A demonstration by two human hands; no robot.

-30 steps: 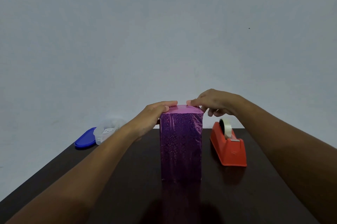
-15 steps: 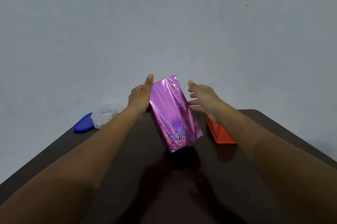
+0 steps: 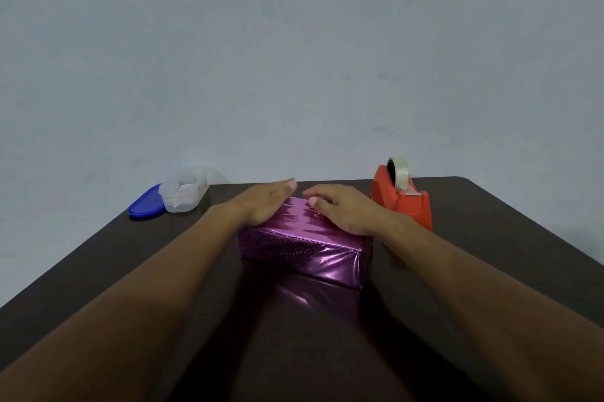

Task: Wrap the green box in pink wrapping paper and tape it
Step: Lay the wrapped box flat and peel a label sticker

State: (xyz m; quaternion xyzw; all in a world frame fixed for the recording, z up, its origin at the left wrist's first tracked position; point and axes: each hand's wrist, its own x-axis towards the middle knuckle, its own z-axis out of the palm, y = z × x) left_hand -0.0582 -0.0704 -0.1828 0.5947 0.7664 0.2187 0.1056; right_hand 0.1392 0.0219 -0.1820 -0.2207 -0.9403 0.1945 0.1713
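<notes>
box (image 3: 302, 246): lying flat, fully in pink paper, no green showing.
L hand (image 3: 266, 205): your fingers straight, resting on top.
R hand (image 3: 343, 209): fingers loosely bent, resting on top, gripping nothing.
tape dispenser (image 3: 403, 202): right of box, apart.
left to do: prob. nothing; tape strips not discernible.

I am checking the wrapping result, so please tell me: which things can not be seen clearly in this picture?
- Head view: the wrapped box shows no green; pink paper covers it.
- Its top face lies partly under the left hand and right hand.
- Tape on the seams: too small to tell.
- Contents of the clear container: blurred.
</notes>
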